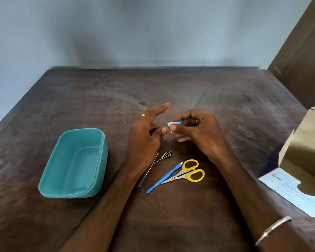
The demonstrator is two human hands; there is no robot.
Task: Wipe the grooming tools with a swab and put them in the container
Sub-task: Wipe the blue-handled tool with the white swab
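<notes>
A: Start at the far left, well away from the fingers. What sits there?

B: A teal container (73, 163), open side up on the bench (225, 106). I see nothing inside it, so I'd say no tool has gone in yet.

A: And the left hand (145, 135)?

B: Fingers mostly straight and spread. The lower ones reach toward a white swab (169, 125), perhaps steadying it; whether they pinch it, I cannot tell.

A: The right hand (196, 130)?

B: Its fingers are curled, thumb and forefinger clamped on a small blue object (179, 122) with the swab against it, probably a packet or a tool being wiped. Too small to say which.

A: Below the fingers?

B: A slim metal tool (147, 171) and a nail clipper (165, 156) under the left wrist, then a blue-handled tool (164, 179) touching yellow-handled scissors (187, 173). They lie close in, likely so each is an easy reach.

A: Far right?

B: An opened alcohol swab box (302, 160), handy for fresh swabs.
</notes>
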